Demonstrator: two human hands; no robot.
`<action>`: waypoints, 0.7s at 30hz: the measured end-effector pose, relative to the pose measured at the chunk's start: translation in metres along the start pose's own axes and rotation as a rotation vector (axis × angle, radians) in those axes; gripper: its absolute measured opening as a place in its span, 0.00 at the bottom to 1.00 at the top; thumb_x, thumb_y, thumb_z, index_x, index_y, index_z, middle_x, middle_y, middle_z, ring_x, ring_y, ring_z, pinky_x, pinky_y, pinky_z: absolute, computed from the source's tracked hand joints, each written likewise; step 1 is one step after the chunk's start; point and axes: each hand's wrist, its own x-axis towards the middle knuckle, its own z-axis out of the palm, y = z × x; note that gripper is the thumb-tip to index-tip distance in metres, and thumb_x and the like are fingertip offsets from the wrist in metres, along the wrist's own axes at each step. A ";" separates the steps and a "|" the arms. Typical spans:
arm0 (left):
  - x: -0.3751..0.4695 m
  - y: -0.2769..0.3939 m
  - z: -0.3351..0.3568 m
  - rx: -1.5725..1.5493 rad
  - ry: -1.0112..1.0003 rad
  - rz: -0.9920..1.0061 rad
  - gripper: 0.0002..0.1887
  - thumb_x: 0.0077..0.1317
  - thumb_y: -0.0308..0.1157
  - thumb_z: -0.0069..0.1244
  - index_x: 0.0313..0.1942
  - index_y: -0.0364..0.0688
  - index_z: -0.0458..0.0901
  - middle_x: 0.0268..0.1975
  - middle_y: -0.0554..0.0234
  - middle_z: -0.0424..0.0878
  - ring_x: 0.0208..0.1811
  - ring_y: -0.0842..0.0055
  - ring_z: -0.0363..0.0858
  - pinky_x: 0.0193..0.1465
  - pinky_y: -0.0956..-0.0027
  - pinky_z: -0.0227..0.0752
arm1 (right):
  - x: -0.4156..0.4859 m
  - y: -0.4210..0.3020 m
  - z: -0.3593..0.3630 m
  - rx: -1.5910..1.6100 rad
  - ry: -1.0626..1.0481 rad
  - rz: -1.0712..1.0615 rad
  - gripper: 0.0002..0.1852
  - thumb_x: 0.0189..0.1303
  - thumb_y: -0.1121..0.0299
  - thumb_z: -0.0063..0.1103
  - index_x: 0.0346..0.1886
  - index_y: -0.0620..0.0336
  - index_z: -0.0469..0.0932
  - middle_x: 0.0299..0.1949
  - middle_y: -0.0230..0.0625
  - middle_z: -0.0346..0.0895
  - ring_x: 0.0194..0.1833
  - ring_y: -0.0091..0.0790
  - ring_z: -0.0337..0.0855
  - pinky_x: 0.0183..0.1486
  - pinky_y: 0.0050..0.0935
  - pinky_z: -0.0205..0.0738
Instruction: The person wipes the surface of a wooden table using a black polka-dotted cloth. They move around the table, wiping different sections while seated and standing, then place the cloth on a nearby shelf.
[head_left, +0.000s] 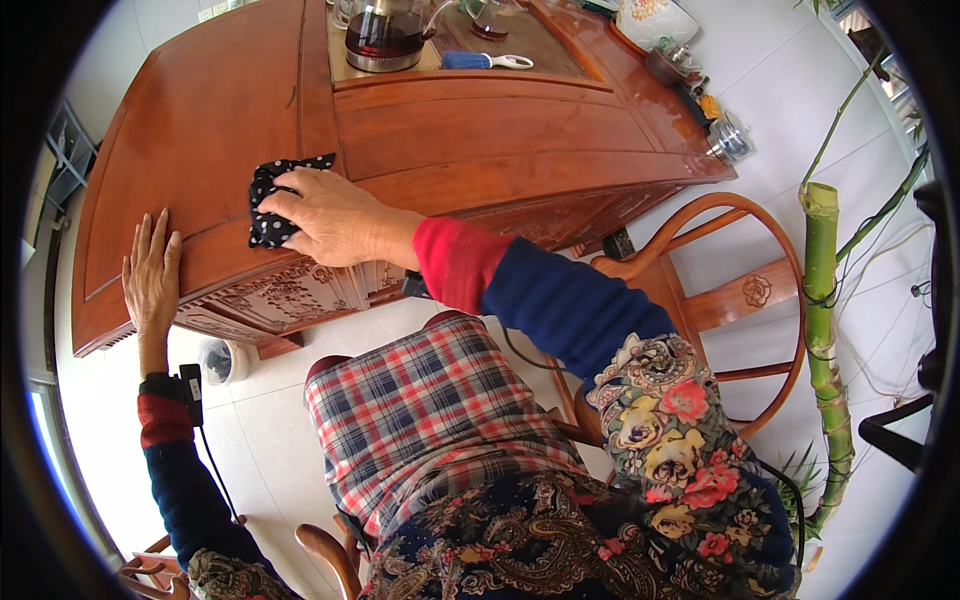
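Note:
My right hand (322, 217) presses a black cloth with white polka dots (271, 184) onto the polished top of a reddish wooden table (217, 112). The fingers are bent over the cloth, and part of it is hidden beneath them. To the left, my left hand (152, 274) rests on the table's near edge, fingers spread and nothing held. Below that edge, carved panels (289, 296) run along the table's front.
A glass pot of dark liquid (384, 34) and a blue-bristled brush (487, 61) sit on the inset tray (457, 75). A glass jar (729, 139) stands at the right edge. Wooden chair (750, 292), thick green bamboo stalk (823, 300) and small bin (225, 361) stand nearby.

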 end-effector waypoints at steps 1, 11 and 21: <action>0.000 0.000 0.000 -0.019 0.001 0.008 0.32 0.72 0.61 0.24 0.70 0.60 0.61 0.74 0.65 0.56 0.77 0.70 0.49 0.76 0.55 0.39 | -0.005 0.006 -0.006 0.004 -0.017 0.010 0.22 0.58 0.65 0.64 0.56 0.53 0.72 0.59 0.48 0.65 0.61 0.52 0.67 0.64 0.47 0.62; 0.003 -0.020 0.000 0.017 0.024 0.043 0.30 0.73 0.58 0.23 0.71 0.59 0.61 0.75 0.66 0.55 0.77 0.70 0.49 0.76 0.55 0.37 | -0.139 0.142 -0.130 -0.227 0.226 0.276 0.19 0.58 0.70 0.62 0.53 0.60 0.73 0.52 0.49 0.73 0.56 0.53 0.72 0.59 0.44 0.66; 0.018 -0.078 0.001 -0.051 0.055 0.158 0.28 0.75 0.51 0.26 0.71 0.54 0.61 0.75 0.61 0.55 0.76 0.65 0.50 0.76 0.56 0.40 | -0.310 0.271 -0.269 -0.513 0.375 0.919 0.22 0.63 0.60 0.55 0.60 0.48 0.69 0.57 0.54 0.69 0.58 0.60 0.69 0.61 0.51 0.63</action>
